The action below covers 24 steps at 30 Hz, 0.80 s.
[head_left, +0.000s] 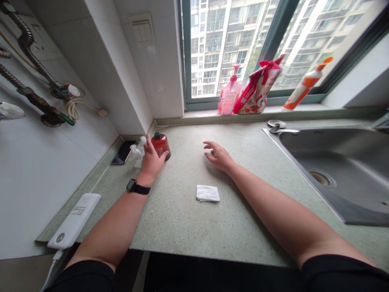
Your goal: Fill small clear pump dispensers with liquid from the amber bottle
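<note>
My left hand (pixel 152 159) is at a red bottle with a black top (pixel 160 142), fingers and thumb spread at its near left side. Part of the bottle is hidden behind the hand; whether they touch is hard to tell. Just left of that hand are clear plastic pieces (pixel 137 156), partly covered by it. My right hand (pixel 221 157) hovers low over the countertop with its fingers apart and slightly bent, and I make out nothing held in it. Nearer to me, between my forearms, lies a folded white tissue (pixel 208 193).
A dark phone (pixel 123 153) lies by the left wall, and a white power bank (pixel 74 221) with a cable sits at the front left edge. To the right is a steel sink (pixel 304 162). On the windowsill stand a pink pump bottle (pixel 229 97), a red bag (pixel 258 89) and an orange-white bottle (pixel 304 88).
</note>
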{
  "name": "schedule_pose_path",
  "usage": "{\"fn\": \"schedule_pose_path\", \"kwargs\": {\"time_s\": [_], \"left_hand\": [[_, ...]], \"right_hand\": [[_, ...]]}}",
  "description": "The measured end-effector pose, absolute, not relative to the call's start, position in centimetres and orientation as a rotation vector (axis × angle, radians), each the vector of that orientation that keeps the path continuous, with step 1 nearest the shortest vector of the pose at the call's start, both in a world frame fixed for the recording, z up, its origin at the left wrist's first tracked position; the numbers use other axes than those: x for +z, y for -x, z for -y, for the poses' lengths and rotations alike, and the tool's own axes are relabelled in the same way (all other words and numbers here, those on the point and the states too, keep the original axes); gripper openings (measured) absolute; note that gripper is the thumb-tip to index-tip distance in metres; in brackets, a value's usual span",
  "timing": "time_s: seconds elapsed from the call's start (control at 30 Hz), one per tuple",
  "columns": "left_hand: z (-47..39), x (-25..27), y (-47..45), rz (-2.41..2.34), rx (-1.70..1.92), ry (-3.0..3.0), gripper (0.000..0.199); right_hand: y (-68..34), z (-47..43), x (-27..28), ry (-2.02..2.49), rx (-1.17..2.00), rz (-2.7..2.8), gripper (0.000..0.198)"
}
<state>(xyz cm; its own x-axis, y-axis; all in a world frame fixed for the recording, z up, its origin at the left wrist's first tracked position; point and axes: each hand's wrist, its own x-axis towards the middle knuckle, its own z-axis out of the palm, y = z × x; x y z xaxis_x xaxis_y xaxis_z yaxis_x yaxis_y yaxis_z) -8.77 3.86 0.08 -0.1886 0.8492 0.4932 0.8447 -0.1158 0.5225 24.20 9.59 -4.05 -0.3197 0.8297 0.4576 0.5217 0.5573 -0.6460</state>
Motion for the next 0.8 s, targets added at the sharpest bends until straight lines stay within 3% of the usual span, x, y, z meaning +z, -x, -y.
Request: {"fn": "schedule_pose_path", "kwargs": {"time_s": [0.13,0.27,0.37,0.43,0.53,0.63,0.8], "left_hand": [[-2.8,1.4,8.9,-1.976,1.433,-2.231,0.111],[-1.3,2.8,8.1,-1.578,1.648,-2.471,0.066],[-0.5,2.9,6.9,-1.276,1.543,-2.573,0.028],[0.0,2.6,5.8,-1.169,1.407,-2.56,0.032],[0.4,2.1,4.3,-1.172,1.296,-2.411,0.048],[0.5,1.9,3.5,-1.173,1.197,-2.31,0.051],[-0.1,1.5,3.5,-1.137,0.956,-2.263,0.05]], "right_hand": [[-23.9,-9.4,-4.0,1.069,0.494,1.989,0.049],[-23.7,-9.1,-3.8,1.082,0.467,1.947,0.031],[-23.6,-8.7,-3.3,1.108,0.42,1.912,0.007],[-23.8,-8.4,-2.3,1.116,0.387,1.895,0.008],[-24.4,-7.4,0.5,1.107,0.331,1.871,0.02],[-25.4,-5.7,4.2,1.061,0.278,1.797,0.036],[-26.2,-2.5,7.2,0.962,0.558,1.634,0.052]]}}
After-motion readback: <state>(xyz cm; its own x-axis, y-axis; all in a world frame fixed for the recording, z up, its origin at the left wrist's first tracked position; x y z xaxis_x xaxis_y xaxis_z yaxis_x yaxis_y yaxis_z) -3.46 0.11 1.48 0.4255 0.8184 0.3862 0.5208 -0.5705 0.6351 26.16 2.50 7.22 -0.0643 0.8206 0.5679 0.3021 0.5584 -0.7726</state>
